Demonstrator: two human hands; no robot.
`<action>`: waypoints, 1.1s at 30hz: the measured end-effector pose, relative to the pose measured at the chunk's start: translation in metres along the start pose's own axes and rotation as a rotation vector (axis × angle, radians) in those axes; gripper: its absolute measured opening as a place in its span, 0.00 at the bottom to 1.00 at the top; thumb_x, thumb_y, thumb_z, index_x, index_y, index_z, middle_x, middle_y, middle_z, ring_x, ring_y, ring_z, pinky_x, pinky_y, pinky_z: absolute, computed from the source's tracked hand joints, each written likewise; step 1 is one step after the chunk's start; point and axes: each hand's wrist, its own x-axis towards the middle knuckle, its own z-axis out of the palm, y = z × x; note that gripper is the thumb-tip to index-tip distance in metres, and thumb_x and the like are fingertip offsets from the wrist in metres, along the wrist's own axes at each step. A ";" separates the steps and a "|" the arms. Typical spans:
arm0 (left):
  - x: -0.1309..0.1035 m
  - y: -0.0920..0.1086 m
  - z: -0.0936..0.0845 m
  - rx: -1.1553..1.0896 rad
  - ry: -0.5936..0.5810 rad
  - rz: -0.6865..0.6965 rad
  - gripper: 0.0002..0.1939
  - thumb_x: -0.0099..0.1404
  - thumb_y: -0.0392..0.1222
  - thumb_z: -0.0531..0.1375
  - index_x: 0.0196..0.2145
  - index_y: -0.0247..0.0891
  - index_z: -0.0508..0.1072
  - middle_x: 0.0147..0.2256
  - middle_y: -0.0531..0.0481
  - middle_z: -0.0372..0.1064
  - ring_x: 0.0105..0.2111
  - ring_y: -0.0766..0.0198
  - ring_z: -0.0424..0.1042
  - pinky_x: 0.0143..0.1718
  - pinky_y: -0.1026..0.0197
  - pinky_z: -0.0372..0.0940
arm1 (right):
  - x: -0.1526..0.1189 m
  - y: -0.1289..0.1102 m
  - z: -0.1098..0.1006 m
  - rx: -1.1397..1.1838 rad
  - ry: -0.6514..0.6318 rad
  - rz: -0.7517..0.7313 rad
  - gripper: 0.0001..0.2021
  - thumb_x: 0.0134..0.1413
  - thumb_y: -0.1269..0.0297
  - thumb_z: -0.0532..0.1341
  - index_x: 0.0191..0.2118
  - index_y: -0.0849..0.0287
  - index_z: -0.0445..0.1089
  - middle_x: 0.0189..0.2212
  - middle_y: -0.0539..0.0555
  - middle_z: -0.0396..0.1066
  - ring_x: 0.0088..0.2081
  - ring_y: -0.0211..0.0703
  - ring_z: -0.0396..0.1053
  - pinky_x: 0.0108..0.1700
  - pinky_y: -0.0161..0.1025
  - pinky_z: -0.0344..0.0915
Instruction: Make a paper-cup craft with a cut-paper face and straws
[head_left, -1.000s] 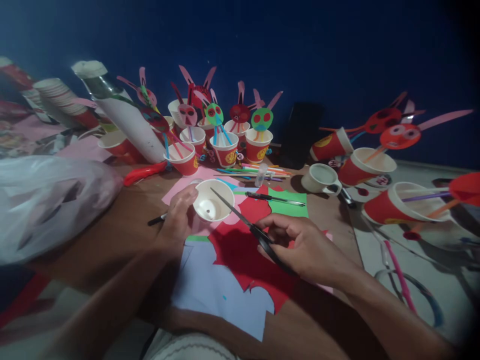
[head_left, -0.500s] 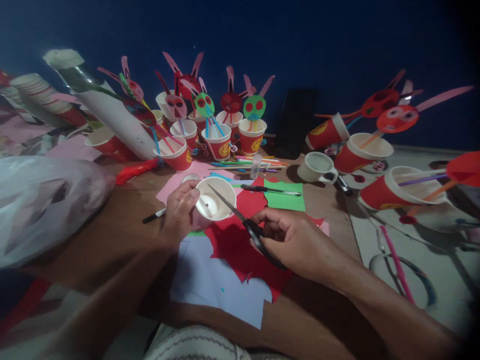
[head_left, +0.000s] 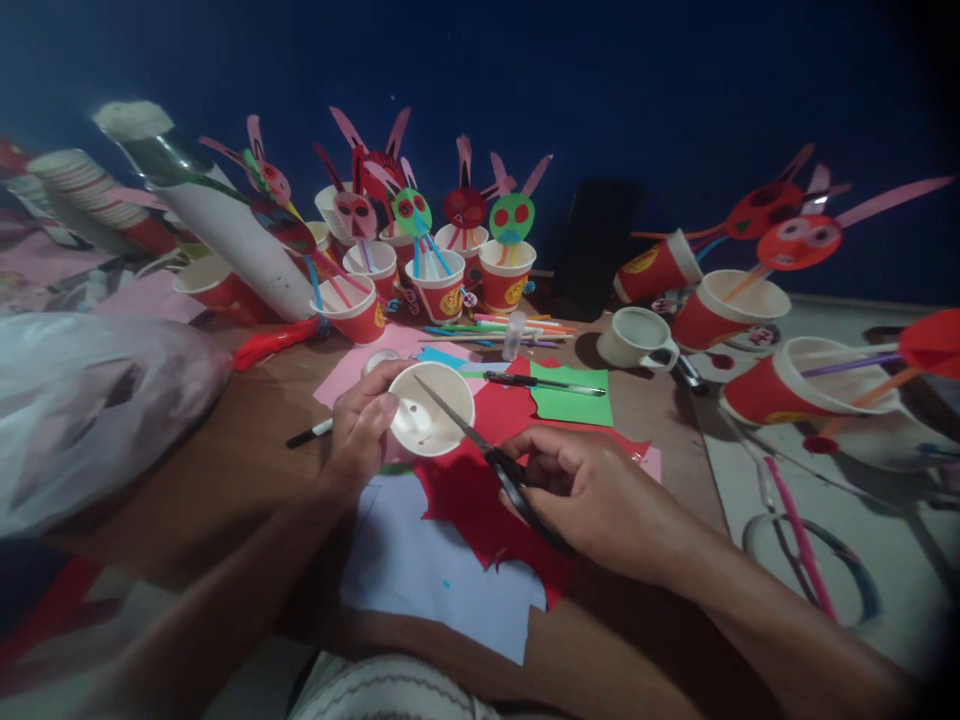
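Observation:
My left hand (head_left: 363,425) grips a paper cup (head_left: 442,440) by its left side, with the cup's open mouth facing me. Two small marks or holes show in the cup's bottom. In my right hand (head_left: 577,480) are black-handled scissors (head_left: 469,432), their blades together and pointing up and left across the cup's mouth. Beneath both hands lie red paper (head_left: 461,520) with cut edges and a pale blue sheet (head_left: 442,590). A black pen (head_left: 544,382) rests on green paper (head_left: 574,402) just beyond my right hand.
Red cups with paper rabbit-like faces on straws (head_left: 512,217) stand at the back and right. A mug (head_left: 636,338) is right of centre. A plastic bag (head_left: 97,410) lies left, near a leaning bottle (head_left: 172,160). Tape (head_left: 862,580) lies at the right.
The cup has tilted so that more of its inside and bottom faces me, and a second mark shows there. The scissors stay over its mouth.

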 end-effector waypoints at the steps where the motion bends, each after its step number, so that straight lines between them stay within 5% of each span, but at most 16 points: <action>1: 0.000 0.001 0.000 0.012 -0.008 0.004 0.20 0.56 0.50 0.56 0.42 0.37 0.74 0.41 0.44 0.69 0.46 0.49 0.65 0.49 0.52 0.58 | 0.000 0.001 0.000 0.024 -0.005 0.008 0.04 0.50 0.65 0.57 0.33 0.55 0.67 0.21 0.45 0.67 0.22 0.32 0.59 0.22 0.29 0.52; 8: -0.004 0.008 0.004 0.059 -0.049 0.077 0.21 0.54 0.54 0.56 0.40 0.40 0.74 0.42 0.42 0.70 0.50 0.43 0.62 0.52 0.48 0.56 | -0.002 0.004 0.003 0.133 -0.033 0.033 0.04 0.50 0.65 0.58 0.33 0.57 0.68 0.21 0.46 0.64 0.22 0.31 0.57 0.20 0.28 0.51; 20: 0.003 0.005 0.002 0.054 0.000 0.152 0.20 0.53 0.52 0.56 0.35 0.35 0.76 0.38 0.40 0.72 0.43 0.46 0.67 0.44 0.48 0.61 | -0.002 -0.002 0.007 0.208 -0.044 0.066 0.04 0.48 0.68 0.58 0.33 0.58 0.68 0.21 0.46 0.64 0.21 0.31 0.57 0.20 0.27 0.52; 27: 0.004 -0.003 -0.005 0.038 0.053 0.011 0.15 0.57 0.48 0.55 0.35 0.38 0.77 0.35 0.44 0.72 0.40 0.51 0.68 0.41 0.54 0.63 | -0.001 0.000 0.007 0.192 -0.024 0.058 0.05 0.49 0.66 0.59 0.34 0.57 0.68 0.20 0.46 0.64 0.21 0.31 0.57 0.20 0.27 0.52; 33: 0.004 -0.003 -0.004 0.003 -0.035 -0.046 0.17 0.57 0.50 0.55 0.39 0.38 0.75 0.41 0.44 0.71 0.47 0.48 0.66 0.51 0.50 0.58 | 0.002 0.006 0.006 0.192 -0.006 0.056 0.07 0.50 0.62 0.59 0.35 0.57 0.68 0.20 0.46 0.64 0.20 0.31 0.57 0.20 0.27 0.53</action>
